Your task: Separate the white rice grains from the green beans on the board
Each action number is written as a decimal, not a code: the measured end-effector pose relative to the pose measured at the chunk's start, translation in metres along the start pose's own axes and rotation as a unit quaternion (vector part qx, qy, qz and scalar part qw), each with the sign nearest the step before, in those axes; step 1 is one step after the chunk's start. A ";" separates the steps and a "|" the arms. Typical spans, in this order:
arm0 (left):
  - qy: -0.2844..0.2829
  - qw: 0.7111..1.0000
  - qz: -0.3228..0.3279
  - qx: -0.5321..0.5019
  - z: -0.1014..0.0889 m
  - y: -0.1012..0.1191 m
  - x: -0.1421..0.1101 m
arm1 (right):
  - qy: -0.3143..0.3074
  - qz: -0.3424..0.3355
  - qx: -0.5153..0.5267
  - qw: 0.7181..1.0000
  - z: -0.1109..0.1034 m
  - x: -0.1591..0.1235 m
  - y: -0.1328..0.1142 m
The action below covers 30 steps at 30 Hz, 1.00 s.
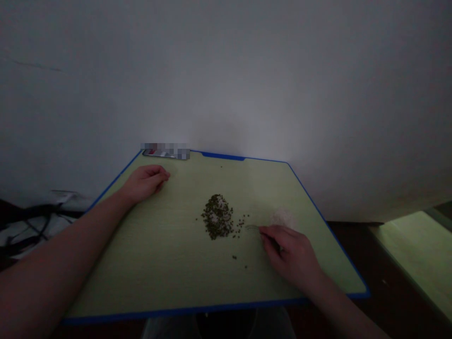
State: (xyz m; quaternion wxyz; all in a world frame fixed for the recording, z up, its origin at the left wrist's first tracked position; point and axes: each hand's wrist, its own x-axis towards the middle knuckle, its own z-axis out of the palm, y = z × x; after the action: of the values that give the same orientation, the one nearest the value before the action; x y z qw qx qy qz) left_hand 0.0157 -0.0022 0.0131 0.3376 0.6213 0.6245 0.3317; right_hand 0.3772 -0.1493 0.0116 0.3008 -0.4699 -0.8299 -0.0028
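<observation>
My right hand point(291, 256) pinches a thin, curved metal tool that looks like tweezers point(252, 227), its fine tips pointing left, close to some loose green beans. A heap of small green beans point(217, 223), mixed with whitish grains, lies mid-table. Behind my right hand sits a pale pile of what look like rice grains point(283, 217), partly hidden by the fingers. My left hand point(146, 182) rests on the table's far left part, fingers curled together, and nothing shows in it.
The pale table point(169, 268) has a blue rim and stands against a grey wall point(226, 84). A phone point(167, 153) lies at the far left corner. A few stray beans point(234, 257) lie nearer me. Dark straps or cables point(31, 221) are off to the left.
</observation>
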 end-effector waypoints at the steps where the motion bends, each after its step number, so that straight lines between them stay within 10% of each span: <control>1: 0.000 1.000 0.000 0.001 0.000 0.000 0.000 | -0.003 -0.002 0.005 1.000 0.001 0.000 -0.001; 30: -0.002 1.000 0.007 0.002 -0.001 0.001 -0.001 | -0.002 -0.013 0.030 0.999 0.004 -0.002 -0.014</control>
State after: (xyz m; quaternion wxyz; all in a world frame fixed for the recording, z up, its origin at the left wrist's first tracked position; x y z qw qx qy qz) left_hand 0.0149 -0.0028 0.0143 0.3355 0.6273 0.6198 0.3313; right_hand 0.3653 -0.1570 0.0115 0.3129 -0.4500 -0.8362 0.0192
